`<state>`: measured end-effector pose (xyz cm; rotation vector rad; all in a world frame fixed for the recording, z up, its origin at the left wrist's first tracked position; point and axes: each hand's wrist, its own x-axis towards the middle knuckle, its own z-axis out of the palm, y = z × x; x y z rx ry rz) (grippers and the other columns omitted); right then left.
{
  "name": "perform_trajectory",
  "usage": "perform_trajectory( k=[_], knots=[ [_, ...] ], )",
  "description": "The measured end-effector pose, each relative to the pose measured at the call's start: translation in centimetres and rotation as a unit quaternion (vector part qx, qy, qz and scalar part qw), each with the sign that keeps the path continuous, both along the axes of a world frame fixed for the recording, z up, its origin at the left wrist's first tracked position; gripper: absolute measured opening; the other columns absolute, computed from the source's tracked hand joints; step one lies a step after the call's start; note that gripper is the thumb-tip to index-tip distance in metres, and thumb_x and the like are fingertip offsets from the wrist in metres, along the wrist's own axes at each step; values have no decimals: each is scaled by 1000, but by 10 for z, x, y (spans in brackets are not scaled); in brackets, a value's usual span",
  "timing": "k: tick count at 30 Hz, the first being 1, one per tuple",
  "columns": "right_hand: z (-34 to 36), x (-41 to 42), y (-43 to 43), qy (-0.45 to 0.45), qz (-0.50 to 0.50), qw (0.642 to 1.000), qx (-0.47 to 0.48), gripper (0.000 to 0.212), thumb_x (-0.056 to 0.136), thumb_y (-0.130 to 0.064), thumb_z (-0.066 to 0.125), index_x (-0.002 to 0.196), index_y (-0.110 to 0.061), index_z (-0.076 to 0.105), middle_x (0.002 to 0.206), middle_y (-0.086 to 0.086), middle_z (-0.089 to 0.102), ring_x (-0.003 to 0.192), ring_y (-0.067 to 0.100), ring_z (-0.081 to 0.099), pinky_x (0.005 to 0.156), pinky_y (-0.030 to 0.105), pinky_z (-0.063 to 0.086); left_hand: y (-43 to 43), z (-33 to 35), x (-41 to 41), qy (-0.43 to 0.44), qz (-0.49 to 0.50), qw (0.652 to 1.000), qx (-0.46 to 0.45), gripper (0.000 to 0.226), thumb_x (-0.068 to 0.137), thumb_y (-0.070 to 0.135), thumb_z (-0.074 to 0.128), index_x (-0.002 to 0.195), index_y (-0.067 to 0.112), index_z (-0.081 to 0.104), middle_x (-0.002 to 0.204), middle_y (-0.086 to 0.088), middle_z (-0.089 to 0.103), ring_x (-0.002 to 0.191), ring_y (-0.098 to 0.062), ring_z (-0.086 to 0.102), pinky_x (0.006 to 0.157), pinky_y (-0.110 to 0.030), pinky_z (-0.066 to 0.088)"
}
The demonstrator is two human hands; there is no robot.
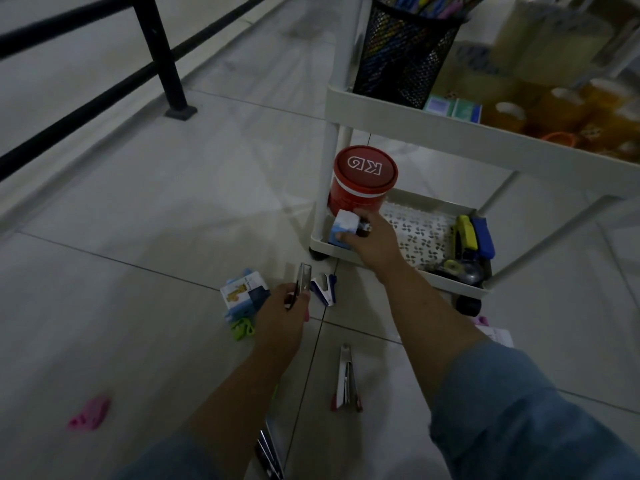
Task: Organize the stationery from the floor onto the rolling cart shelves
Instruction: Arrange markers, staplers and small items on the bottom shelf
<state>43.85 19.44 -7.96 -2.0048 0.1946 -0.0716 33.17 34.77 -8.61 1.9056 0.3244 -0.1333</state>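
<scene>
Pale tiled floor (pixel 138 220), dimly lit, is bounded on the left by a black railing (pixel 162 64); a white cart (pixel 415 123) is stood on the right, with a red tin (pixel 363 178) on its lower shelf (pixel 426 233). A small blue-and-white box (pixel 343 226) is gripped by the right hand (pixel 374 240) at the shelf's near-left corner, just in front of the tin. A metal stapler (pixel 303 278) is pinched in the left hand (pixel 280 317) above the floor, long axis run away from the person, tip toward the cart; a second stapler (pixel 346 379) is laid flat on the floor, aligned likewise.
</scene>
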Motion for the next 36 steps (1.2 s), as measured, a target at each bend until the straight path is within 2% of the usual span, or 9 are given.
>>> perform_trajectory(
  k=[3, 10, 16, 19, 21, 25, 28, 31, 36],
  knots=[
    [-5, -2, 0, -13, -1, 1000, 24, 48, 78, -10, 75, 122, -3, 56, 123, 16, 57, 115, 29, 54, 99, 42, 47, -1, 0, -1, 2, -4, 1000, -7, 9, 96, 22, 49, 87, 24, 51, 71, 7, 51, 66, -8, 48, 64, -22, 41],
    [-8, -2, 2, -11, 10, 997, 81, 50, 80, -1, 70, 127, -1, 50, 129, 15, 52, 119, 29, 52, 102, 36, 45, -3, -5, -3, 0, -9, 1000, 2, 10, 96, 22, 49, 87, 24, 52, 71, 4, 52, 65, -7, 47, 62, -19, 39],
    [-10, -1, 1, -20, 23, 998, 48, 54, 81, -6, 71, 130, 0, 49, 129, 17, 52, 120, 29, 51, 104, 39, 44, -6, -7, -6, -3, -1, 1000, 0, 3, 95, 21, 50, 97, 20, 53, 72, 6, 53, 66, -5, 49, 62, -19, 40],
    [-13, -9, 0, -50, 9, 998, 24, 59, 80, -15, 73, 133, -5, 48, 129, 11, 53, 118, 20, 50, 100, 29, 44, -9, -4, -7, 1, 1, 1000, -4, 6, 95, 21, 51, 98, 19, 55, 70, 5, 54, 66, -7, 51, 62, -20, 41],
    [-15, -29, -1, -96, -56, 994, 24, 48, 84, -12, 69, 128, -3, 51, 122, 9, 53, 111, 16, 50, 93, 20, 45, -11, -1, -8, 3, -1, 1000, -11, 4, 94, 21, 52, 94, 20, 56, 70, 5, 54, 66, -8, 51, 63, -21, 40],
    [-36, -93, -23, -148, -114, 981, -56, 29, 91, -13, 52, 118, -6, 56, 120, 10, 52, 105, 16, 53, 88, 32, 49, -20, 3, -9, 25, -3, 999, -19, 10, 95, 24, 50, 99, 19, 58, 75, 3, 56, 66, -6, 49, 59, -20, 38],
    [-65, -142, -53, -95, -65, 981, -158, 38, 87, -23, 40, 112, -3, 60, 116, 13, 55, 107, 16, 51, 94, 23, 40, -32, 1, -12, 48, -13, 999, -20, 15, 95, 21, 48, 104, 15, 57, 74, 2, 54, 68, -12, 50, 61, -23, 38],
    [-85, -184, -72, -30, 6, 972, -235, 49, 88, -33, 35, 121, -7, 58, 127, 15, 54, 118, 28, 53, 100, 25, 40, -48, 0, -17, 78, -40, 995, -36, 13, 94, 18, 47, 97, 10, 57, 78, -2, 55, 74, -18, 51, 69, -30, 43],
    [-102, -211, -84, -54, 102, 929, -351, 49, 90, -36, 43, 135, -16, 49, 141, 8, 48, 131, 22, 43, 108, 38, 33, -84, 11, -8, 81, -78, 991, -75, 23, 93, 9, 47, 71, 10, 54, 73, -6, 55, 68, -15, 51, 65, -24, 45]
  ],
)
